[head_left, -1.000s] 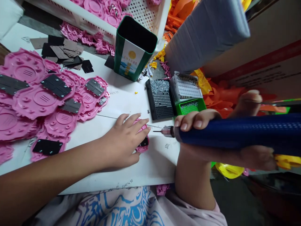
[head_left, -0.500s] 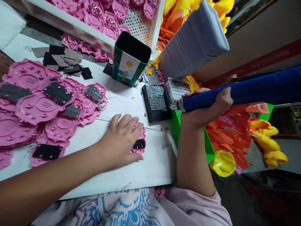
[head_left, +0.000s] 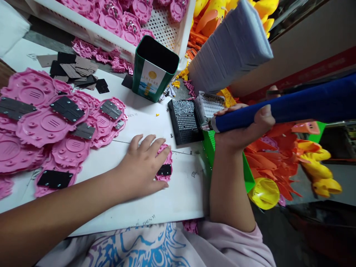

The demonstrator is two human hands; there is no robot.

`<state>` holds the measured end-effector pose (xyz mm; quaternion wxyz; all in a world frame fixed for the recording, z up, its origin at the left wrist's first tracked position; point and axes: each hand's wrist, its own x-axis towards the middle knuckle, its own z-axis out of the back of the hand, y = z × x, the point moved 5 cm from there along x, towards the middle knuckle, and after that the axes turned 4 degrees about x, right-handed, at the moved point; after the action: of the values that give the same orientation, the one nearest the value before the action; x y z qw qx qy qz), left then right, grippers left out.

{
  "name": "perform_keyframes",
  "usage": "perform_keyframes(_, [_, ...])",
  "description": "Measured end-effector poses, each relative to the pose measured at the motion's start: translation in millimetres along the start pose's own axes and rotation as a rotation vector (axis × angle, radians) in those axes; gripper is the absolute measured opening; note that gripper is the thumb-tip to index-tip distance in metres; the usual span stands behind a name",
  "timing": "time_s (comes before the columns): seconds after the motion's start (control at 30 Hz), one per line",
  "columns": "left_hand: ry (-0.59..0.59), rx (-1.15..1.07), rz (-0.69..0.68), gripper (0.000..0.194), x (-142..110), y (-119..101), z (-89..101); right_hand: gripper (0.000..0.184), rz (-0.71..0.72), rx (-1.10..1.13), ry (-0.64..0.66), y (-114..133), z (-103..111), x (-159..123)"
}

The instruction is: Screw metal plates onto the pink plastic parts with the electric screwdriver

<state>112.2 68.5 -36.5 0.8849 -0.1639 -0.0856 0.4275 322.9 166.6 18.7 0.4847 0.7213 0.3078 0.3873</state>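
Observation:
My left hand (head_left: 146,165) lies with fingers spread over a small pink plastic part (head_left: 167,159), covering much of it. A black plate (head_left: 164,170) is set on that part. My right hand (head_left: 241,129) is wrapped round a blue electric screwdriver (head_left: 292,104) held nearly level. Its tip points left, at the right edge of a black screw tray (head_left: 185,122); whether it touches the tray I cannot tell. Small screws fill the tray's far part, and rows of holes show nearer me.
Pink parts with black plates (head_left: 52,126) are piled at left. Loose plates (head_left: 75,70) lie behind them. A green tin (head_left: 155,68) stands before a white crate (head_left: 116,48) of pink parts. Stacked white sheets (head_left: 230,48) rise at back right. A green bin (head_left: 247,170) borders orange pieces.
Hardly anything differs. The screwdriver's rear end has tilted slightly, while its tip stays by the screw tray. My left hand remains on the pink part.

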Motion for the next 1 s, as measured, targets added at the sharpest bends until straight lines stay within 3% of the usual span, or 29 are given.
perform_keyframes(0.1, [0.004,0.002,0.003,0.076,0,0,-0.2,0.026,0.21,0.014,-0.047,9,-1,-3])
perform_keyframes(0.57, [0.005,-0.019,-0.013,0.079,2,0,1.0,0.022,0.151,0.04,-0.05,8,-1,-1])
perform_keyframes(0.8, [-0.024,-0.018,-0.018,0.087,2,1,-0.5,0.039,0.144,0.117,0.017,35,1,-14])
perform_keyframes(1.0, [-0.029,-0.051,-0.033,0.088,5,1,0.0,0.038,0.021,0.217,0.439,51,-13,-59])
